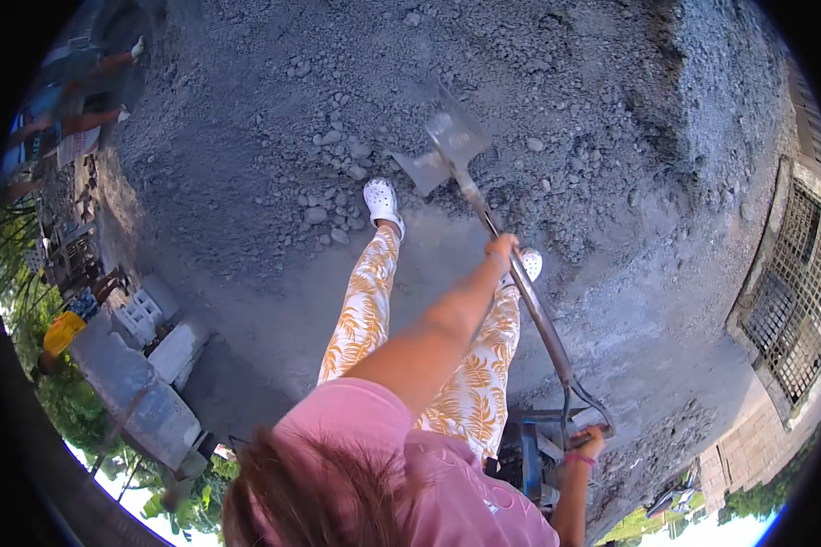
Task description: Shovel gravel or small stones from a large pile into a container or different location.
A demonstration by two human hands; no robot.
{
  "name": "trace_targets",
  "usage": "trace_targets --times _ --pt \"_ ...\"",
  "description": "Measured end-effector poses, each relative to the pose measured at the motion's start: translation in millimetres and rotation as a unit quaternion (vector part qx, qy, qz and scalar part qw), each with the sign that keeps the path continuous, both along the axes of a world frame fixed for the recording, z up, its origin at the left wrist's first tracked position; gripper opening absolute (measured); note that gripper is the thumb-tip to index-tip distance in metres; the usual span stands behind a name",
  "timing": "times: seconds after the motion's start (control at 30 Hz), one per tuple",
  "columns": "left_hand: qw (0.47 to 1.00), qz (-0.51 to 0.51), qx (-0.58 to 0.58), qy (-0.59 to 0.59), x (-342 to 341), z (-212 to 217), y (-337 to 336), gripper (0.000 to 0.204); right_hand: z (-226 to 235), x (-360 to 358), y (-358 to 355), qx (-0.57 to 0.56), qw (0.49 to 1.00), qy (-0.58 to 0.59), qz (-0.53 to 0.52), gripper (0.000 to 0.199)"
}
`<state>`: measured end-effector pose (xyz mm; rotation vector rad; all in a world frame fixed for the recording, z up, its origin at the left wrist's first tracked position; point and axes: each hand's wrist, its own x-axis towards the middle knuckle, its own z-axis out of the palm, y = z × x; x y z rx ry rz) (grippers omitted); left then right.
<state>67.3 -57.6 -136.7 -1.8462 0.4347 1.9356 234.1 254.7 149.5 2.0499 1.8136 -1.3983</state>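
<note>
At the far left edge, a yellow plastic container [62, 331] sits among greenery, and just right of it grey concrete blocks [141, 383] lie stacked at the foot of a broad mound of grey gravel and dust [274, 109]. Nearer the middle, a person in a pink shirt [401, 465], seen from above, stands on the gravel in orange-and-white leaf-patterned trousers [367, 310] and white perforated clogs [382, 201]. The left hand [502, 248] is wrapped around the middle of the shaft of a long metal shovel [520, 283] — fingers closed tight on it. The shovel's grey steel blade [447, 146] is out ahead of the feet, just above or resting on the gravel; which one cannot be told. Further right and lower, the right hand [588, 445], wearing a pink wristband, is clenched on the shovel's looped end handle. At the far right, a metal grille [789, 310] covers an opening beside the mound.
</note>
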Motion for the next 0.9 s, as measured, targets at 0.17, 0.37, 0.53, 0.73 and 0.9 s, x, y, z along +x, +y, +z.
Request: trace_targets --times 0.17,0.37,0.53,0.73,0.9 --pt "0.998 0.028 0.01 0.058 -7 18 -24 0.008 5 -33 -43 -0.039 0.996 0.061 0.06 0.015" --pt "0.979 0.092 -0.103 0.149 -40 30 -146 0.013 -44 -87 -81 -0.197 0.978 0.025 0.065 0.017" --pt "0.94 0.071 -0.191 0.274 -65 111 -399 0.01 -55 -113 -307 -0.161 0.875 0.312 0.334 0.013" --pt "0.884 0.221 -0.195 0.363 -12 243 -532 0.009 35 -119 -387 -0.159 0.677 0.455 0.557 0.015" --pt "0.922 0.086 -0.301 0.228 -14 162 -390 0.011 -25 -96 -286 -0.213 0.851 0.303 0.373 0.012"
